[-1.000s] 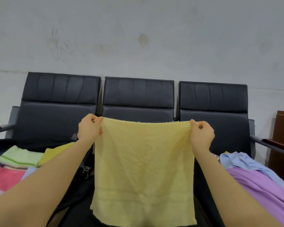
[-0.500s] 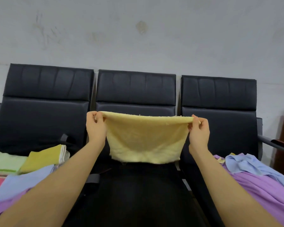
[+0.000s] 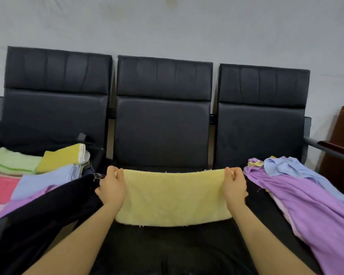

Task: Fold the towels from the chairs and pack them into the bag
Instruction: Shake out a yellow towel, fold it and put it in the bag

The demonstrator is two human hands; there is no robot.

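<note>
Over the middle black padded chair seat (image 3: 167, 247), we now hold the pale yellow terry towel (image 3: 172, 197) doubled over; a second ago it hung full length. Our left hand (image 3: 111, 188) and right hand (image 3: 234, 186) each pinch a far corner, fingers curled on the cloth. That first fold looks done; folded coloured towels (image 3: 48, 169) wait on our left
</note>
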